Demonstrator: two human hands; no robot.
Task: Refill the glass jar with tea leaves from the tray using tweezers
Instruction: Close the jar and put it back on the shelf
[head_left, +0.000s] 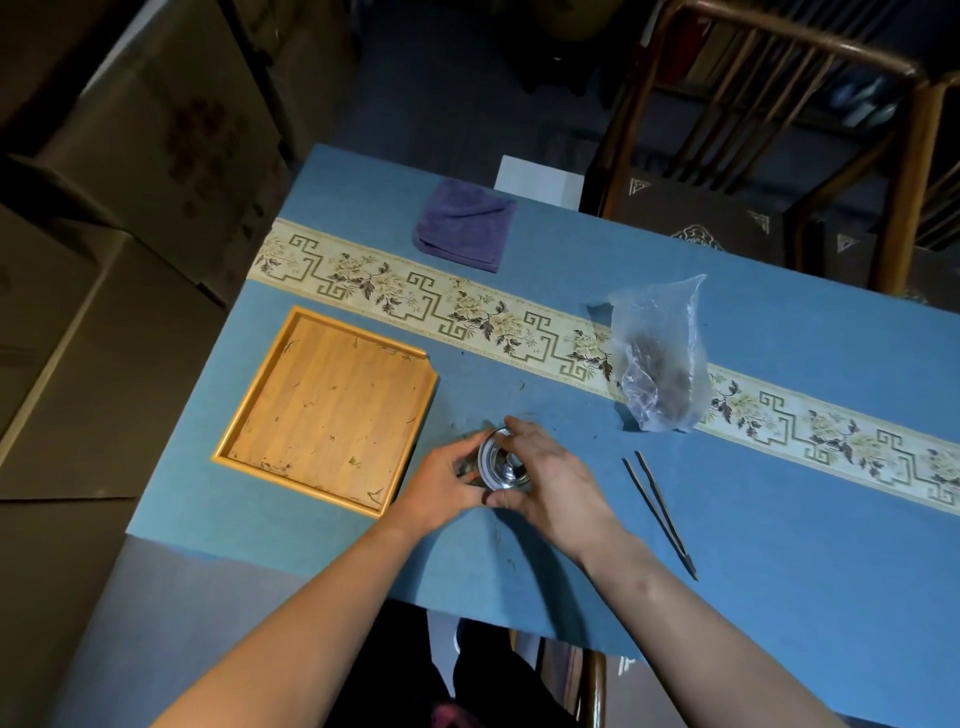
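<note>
Head view: tray nearly bare, tweezers lie unused; left hand and right hand both grip jar, likely closing.

Glass jar: clear, upright on bench, seen from above, lid on, between tray and tweezers. Tray: square, wooden, raised rim, only few dark leaf scraps inside. Tweezers: dark, slim, lying flat right of jar, tips apart.

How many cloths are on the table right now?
1. A folded purple cloth lies at the far side of the table, beyond the patterned runner. None seems hidden.
</note>
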